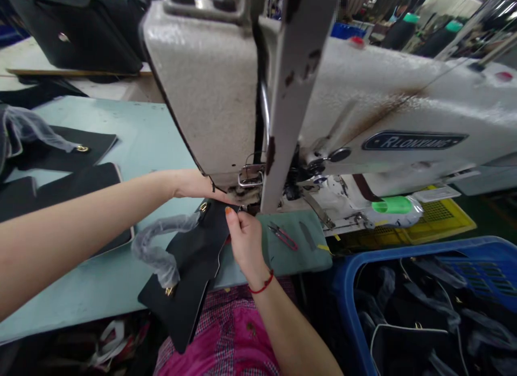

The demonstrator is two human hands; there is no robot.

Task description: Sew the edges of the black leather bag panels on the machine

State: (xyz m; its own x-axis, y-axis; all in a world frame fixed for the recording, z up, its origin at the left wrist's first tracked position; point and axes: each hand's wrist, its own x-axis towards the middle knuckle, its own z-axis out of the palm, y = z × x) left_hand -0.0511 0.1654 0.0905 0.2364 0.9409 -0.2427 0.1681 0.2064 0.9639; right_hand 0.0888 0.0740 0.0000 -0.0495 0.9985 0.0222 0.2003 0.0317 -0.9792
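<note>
A black leather-like bag panel (197,252) with a plastic-wrapped handle (147,246) and gold-coloured fittings lies partly under the sewing machine's head (202,90). My right hand (247,241) is closed on the panel's right edge, thumb on top, just in front of the presser foot area. My left hand (197,185) reaches in from the left behind the machine head, its visible fingers stretched flat along the panel's far edge. Part of that hand is hidden by the head, and the needle cannot be made out clearly.
Thread snips (283,237) lie on the machine bed to the right. A blue basket (347,290) holding several black pieces stands at lower right, with a yellow crate (448,220) behind. More black panels (81,190) cover the table's left side; a black bag (89,36) stands beyond.
</note>
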